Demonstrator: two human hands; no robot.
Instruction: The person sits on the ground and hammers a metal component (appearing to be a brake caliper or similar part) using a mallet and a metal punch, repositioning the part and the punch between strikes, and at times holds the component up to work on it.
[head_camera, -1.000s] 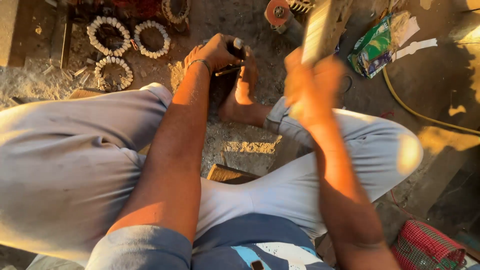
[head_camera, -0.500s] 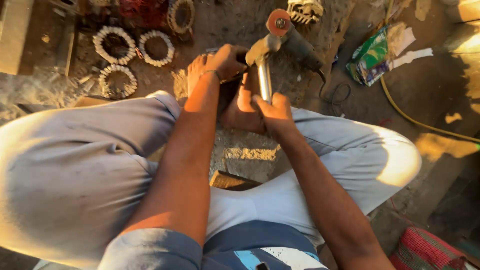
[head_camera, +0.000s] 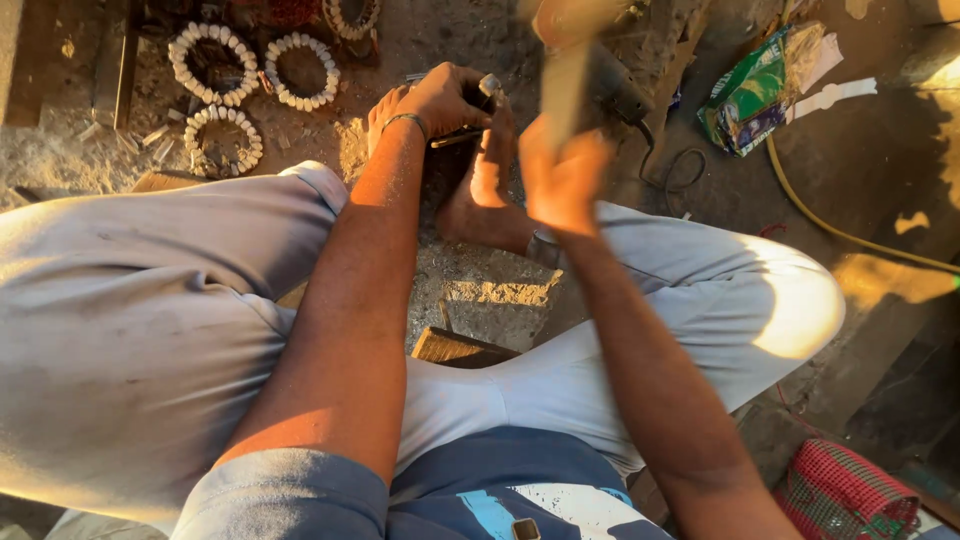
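Observation:
My left hand (head_camera: 440, 100) is closed around a thin metal rod-like tool (head_camera: 470, 118), held upright on the ground between my bare feet (head_camera: 485, 190). My right hand (head_camera: 562, 180) is raised above the right foot and grips the handle of a hammer (head_camera: 568, 60), whose head is blurred by motion near the top of the view. The hammer is above and right of the rod's top end. What the rod's tip rests on is hidden by my hand and foot.
Three rings of pale beads (head_camera: 300, 70) lie on the dirt at upper left. An angle grinder (head_camera: 615, 90) with a black cord lies beyond my feet. A green packet (head_camera: 755, 95) and yellow hose (head_camera: 830, 230) are at right; a wooden block (head_camera: 460, 348) sits between my legs.
My right hand was up with the hammer, came down onto the rod half a second ago, and is lifted again now. My left hand has kept its place on the rod.

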